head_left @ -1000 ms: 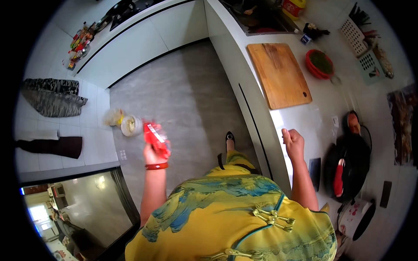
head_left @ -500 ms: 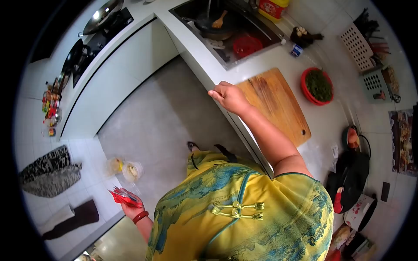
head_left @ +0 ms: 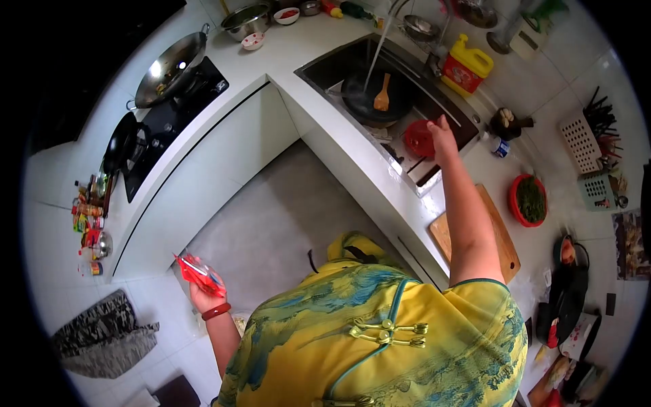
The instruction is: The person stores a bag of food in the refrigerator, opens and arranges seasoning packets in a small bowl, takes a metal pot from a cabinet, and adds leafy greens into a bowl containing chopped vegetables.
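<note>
My left hand (head_left: 205, 290), with a red bangle at the wrist, is closed around a crumpled red plastic packet (head_left: 201, 275) out over the floor. My right hand (head_left: 444, 141) is stretched over the sink (head_left: 451, 152), its thumb and a finger apart. It overlaps the edge of a red plastic basket (head_left: 418, 140); whether they touch is unclear. A dark wok (head_left: 352, 102) stands in the sink under running water from the tap (head_left: 393, 12). A wooden spatula (head_left: 382, 98) rests in the wok.
A wooden cutting board (head_left: 498, 237) and a red bowl of greens (head_left: 527, 201) are on the right counter. Behind the sink stands a yellow jug (head_left: 468, 64). Another wok (head_left: 169, 71) sits on the stove (head_left: 163, 125). Bottles and jars (head_left: 88, 224) crowd the left counter end.
My right hand has moved from beside the cutting board to above the sink, near the red basket. The view has shifted toward the stove and tap. My left hand still holds the red packet.
</note>
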`<state>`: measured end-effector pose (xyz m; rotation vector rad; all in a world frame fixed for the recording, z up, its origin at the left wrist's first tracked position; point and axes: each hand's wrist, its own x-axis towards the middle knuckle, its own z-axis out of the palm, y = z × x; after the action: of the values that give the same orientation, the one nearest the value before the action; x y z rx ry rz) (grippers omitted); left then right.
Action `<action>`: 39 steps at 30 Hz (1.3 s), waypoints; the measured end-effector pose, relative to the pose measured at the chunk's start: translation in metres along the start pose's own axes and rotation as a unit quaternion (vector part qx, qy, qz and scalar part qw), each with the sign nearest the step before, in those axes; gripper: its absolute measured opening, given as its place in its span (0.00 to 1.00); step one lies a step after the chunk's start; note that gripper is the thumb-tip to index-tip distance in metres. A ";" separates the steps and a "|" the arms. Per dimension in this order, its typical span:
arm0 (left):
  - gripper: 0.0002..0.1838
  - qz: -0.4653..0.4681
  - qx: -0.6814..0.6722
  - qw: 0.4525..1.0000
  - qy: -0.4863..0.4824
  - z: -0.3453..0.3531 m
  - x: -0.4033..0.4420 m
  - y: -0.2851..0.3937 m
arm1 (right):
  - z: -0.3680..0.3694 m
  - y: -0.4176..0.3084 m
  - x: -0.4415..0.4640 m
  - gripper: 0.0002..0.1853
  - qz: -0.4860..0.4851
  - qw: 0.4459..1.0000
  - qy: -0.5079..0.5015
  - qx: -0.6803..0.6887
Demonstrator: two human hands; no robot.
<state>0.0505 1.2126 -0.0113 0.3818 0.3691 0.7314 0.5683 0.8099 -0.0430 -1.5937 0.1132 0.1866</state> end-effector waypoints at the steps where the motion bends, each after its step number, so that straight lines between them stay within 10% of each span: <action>1: 0.20 -0.009 -0.014 1.000 0.027 0.007 0.019 -0.004 | 0.004 -0.014 0.011 0.42 0.052 0.998 0.003 0.020; 5: 0.20 -0.045 -0.023 0.997 -0.052 0.023 0.066 -0.014 | 0.021 -0.029 0.085 0.48 0.051 0.991 0.030 0.123; 11: 0.20 0.126 0.079 0.974 0.172 0.046 0.095 -0.009 | 0.037 -0.012 0.233 0.08 0.108 0.964 0.076 0.230; 13: 0.20 0.131 0.117 0.967 0.186 0.049 0.098 -0.001 | 0.014 0.030 0.315 0.13 0.093 0.966 0.039 0.238; 17: 0.23 0.131 0.070 0.975 0.167 0.050 0.113 0.000 | 0.091 -0.047 0.271 0.20 0.073 0.940 0.296 0.152; 21: 0.29 0.147 0.030 0.984 0.098 0.032 0.124 -0.006 | -0.007 0.061 0.404 0.24 0.149 0.976 0.105 0.120; 29: 0.21 0.151 -0.053 0.974 0.161 0.035 0.126 0.008 | 0.091 0.027 0.322 0.18 -0.146 0.964 0.169 -0.146; 39: 0.23 0.208 -0.118 0.962 0.129 -0.048 0.103 0.105 | 0.252 0.041 0.174 0.20 -0.294 0.930 0.083 -0.205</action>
<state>0.0392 1.3664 -0.0244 0.1354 0.4473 1.2307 0.7187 1.0673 -0.1225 -1.9858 -0.2935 -0.4211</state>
